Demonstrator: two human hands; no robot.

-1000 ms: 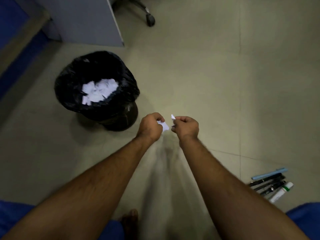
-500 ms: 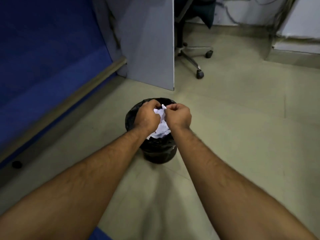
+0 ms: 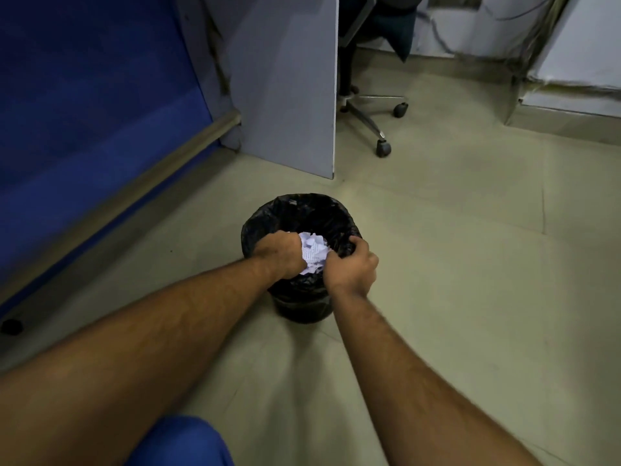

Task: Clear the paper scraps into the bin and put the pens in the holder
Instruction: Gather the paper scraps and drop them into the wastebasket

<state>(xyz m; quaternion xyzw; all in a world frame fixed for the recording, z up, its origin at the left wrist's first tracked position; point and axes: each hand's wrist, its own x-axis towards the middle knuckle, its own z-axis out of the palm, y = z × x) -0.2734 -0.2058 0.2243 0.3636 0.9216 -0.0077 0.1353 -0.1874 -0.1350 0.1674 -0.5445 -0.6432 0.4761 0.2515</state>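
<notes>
Two hands, left hand (image 3: 281, 254) and right hand (image 3: 353, 268), fingers curled, grip-state unclear, over paper scraps (image 3: 313, 251) in the bin (image 3: 302, 307) near a chair (image 3: 369, 112).

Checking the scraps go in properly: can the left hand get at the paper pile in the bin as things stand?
Probably yes: the left hand is already over the open bin, beside the paper pile; nothing covers it.

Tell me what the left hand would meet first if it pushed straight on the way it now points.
Probably the paper scraps piled in the bin; the left hand already reaches into its mouth beside them, though depth is unclear.
</notes>
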